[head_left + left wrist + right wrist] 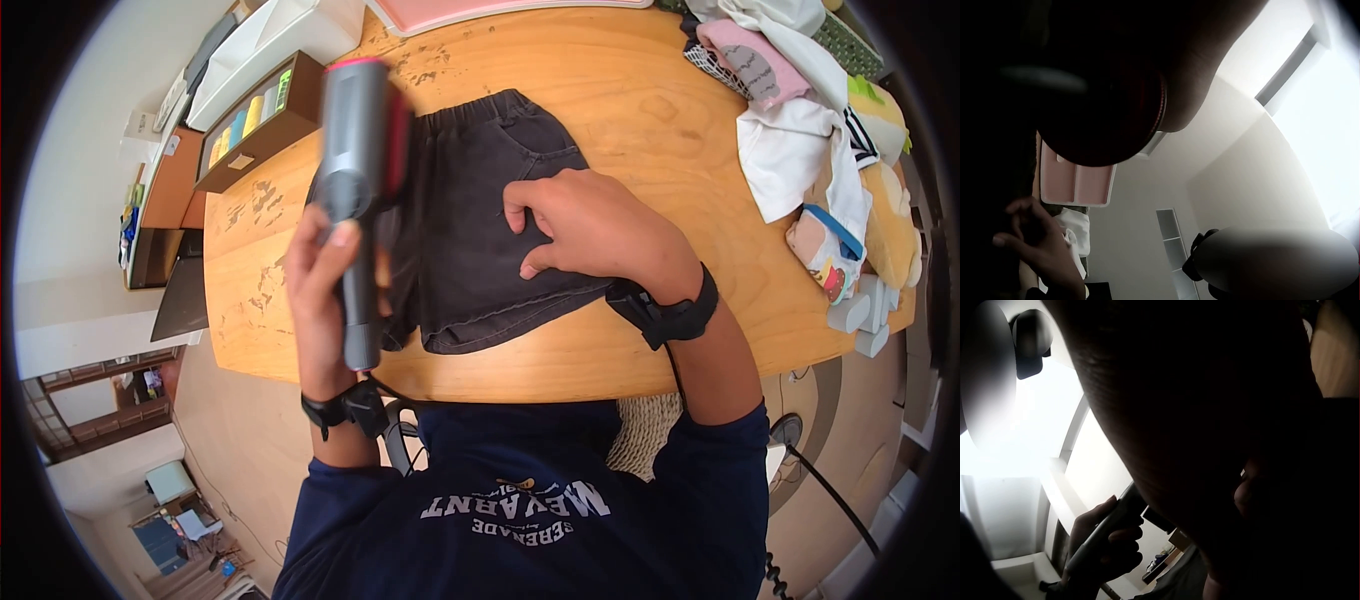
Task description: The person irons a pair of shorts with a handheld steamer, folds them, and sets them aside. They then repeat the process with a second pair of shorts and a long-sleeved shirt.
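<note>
Dark grey shorts [470,215] with an elastic waistband lie spread on the wooden table. My left hand [318,270] grips the handle of a grey handheld garment steamer [352,140] with a red face, held upright over the left side of the shorts and hiding part of them. A cord leaves the handle's lower end. Over the right leg of the shorts is my right hand [600,225], its index finger and thumb bent with a gap between them and nothing pinched. The right wrist view shows the steamer [1100,540] in the left hand.
Clothes [790,140] and soft toys are heaped at the table's right side. A brown box [250,125] of rolled items and a white bin [280,50] stand at the back left. A pink tray [480,12] lies at the far edge. Cables hang below the table.
</note>
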Tool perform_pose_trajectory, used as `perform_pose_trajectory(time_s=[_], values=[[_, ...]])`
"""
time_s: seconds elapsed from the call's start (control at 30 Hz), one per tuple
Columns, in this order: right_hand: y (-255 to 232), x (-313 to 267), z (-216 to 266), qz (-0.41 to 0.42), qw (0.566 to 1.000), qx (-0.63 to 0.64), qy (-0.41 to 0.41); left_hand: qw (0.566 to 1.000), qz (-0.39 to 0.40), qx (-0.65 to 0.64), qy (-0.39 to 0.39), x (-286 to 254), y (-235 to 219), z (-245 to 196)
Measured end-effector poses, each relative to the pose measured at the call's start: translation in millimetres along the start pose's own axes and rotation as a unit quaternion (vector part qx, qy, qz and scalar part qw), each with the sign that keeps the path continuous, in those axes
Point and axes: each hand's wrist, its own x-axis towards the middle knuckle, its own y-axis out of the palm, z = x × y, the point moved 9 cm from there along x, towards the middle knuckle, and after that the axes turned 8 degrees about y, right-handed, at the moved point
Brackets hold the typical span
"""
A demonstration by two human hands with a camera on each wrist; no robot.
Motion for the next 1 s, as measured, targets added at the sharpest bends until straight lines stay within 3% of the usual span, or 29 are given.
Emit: perform_pose_trajectory(time_s=[0.1, 0.17, 0.43, 0.67, 1.0], values=[[0, 1, 1, -0.01, 1.0, -0.003, -0.007, 0.994, 0.097, -0.032, -0.047, 6, 39, 15], [0, 1, -3, 0.002, 1.0, -0.004, 0.013, 0.989, 0.136, 0.018, -0.059, 10, 55, 29], [-1, 1, -1, -0.007, 1.0, -0.001, 0.005, 0.992, 0.096, -0.03, -0.07, 19, 42, 41], [-1, -1, -1, -0.042, 0.999, -0.007, -0.023, 0.997, 0.062, -0.011, -0.052, 19, 32, 38], [-2, -1, 0, -0.019, 1.0, -0.01, -0.001, 0.997, 0.037, 0.041, -0.05, 17, 19, 34]])
